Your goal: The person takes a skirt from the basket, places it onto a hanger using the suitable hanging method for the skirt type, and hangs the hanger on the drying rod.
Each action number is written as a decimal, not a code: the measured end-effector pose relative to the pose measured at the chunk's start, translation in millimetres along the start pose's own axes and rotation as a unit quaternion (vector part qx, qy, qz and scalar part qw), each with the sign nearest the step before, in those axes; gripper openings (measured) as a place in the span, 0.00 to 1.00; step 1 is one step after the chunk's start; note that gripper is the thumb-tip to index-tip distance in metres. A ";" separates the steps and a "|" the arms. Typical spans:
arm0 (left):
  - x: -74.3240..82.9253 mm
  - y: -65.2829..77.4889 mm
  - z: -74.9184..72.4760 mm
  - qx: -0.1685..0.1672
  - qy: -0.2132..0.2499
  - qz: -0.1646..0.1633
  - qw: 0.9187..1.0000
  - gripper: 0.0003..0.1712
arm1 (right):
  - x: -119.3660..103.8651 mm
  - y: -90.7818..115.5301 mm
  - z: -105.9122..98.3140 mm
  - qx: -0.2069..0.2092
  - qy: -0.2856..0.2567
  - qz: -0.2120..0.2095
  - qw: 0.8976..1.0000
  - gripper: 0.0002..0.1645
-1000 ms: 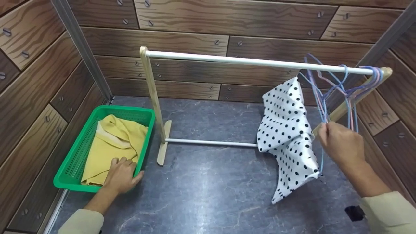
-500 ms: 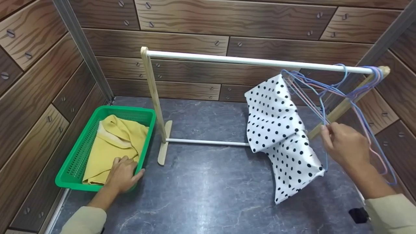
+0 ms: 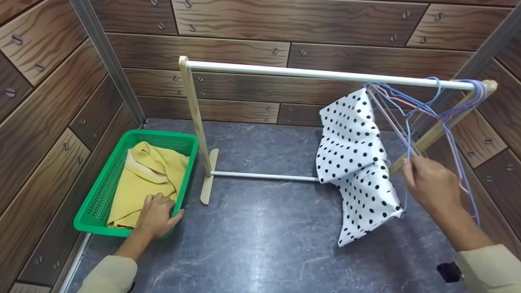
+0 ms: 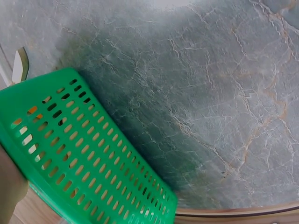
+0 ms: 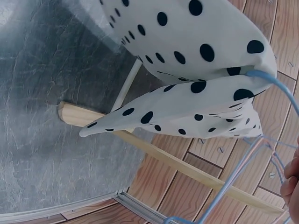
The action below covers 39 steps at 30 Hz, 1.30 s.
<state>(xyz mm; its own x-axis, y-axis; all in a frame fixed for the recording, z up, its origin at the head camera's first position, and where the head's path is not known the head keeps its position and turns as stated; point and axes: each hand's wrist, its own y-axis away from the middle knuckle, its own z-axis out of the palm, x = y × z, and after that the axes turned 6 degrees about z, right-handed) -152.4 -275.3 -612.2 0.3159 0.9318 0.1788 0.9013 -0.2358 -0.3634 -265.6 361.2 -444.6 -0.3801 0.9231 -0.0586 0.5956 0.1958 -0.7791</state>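
Observation:
In the head view my right hand (image 3: pixel 433 185) grips a light-blue wire hanger (image 3: pixel 408 138) that is hooked over the white rail (image 3: pixel 309 73). A white cloth with black dots (image 3: pixel 358 162) hangs on that hanger, to the left of the hand. More blue and pink hangers (image 3: pixel 456 142) crowd the rail's right end. My left hand (image 3: pixel 156 215) lies over the near right side of the green basket (image 3: pixel 188 175). Its fingers rest on a folded yellow cloth (image 3: pixel 142 187), with the thumb over the rim. The right wrist view catches only a few right fingertips (image 5: pixel 290 179).
The rack has wooden end posts (image 3: pixel 195 118) and a low white crossbar (image 3: pixel 264 176). Wood-patterned walls (image 3: pixel 236 49) enclose the grey marbled floor (image 3: pixel 252 244) at the back and sides.
The dotted cloth and its hanger swung left, then slightly back right. Other hangers turned on the rail, their lower ends swinging out to the right. The left hand stays on the basket.

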 end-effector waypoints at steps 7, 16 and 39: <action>-0.5 -0.2 0.6 0.016 0.014 -0.004 1.000 0.25 | 0.1 -0.5 0.1 0.008 -0.001 -0.007 1.000 0.16; -3.0 -0.9 2.4 0.102 0.040 -0.015 0.994 0.26 | 0.6 -2.9 -1.4 0.007 0.001 -0.009 1.000 0.18; -1.8 -0.4 2.5 0.084 0.009 0.027 0.996 0.26 | -29.4 -101.5 -29.5 0.051 -0.031 -0.029 0.998 0.19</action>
<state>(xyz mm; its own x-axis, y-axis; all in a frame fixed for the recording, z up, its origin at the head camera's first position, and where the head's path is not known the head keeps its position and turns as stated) -154.1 -276.2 -614.6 0.3688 0.9135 0.1719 0.8217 -0.2340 -0.5196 -294.0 324.0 -345.4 -0.4564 0.8885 -0.0467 0.4976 0.2114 -0.8412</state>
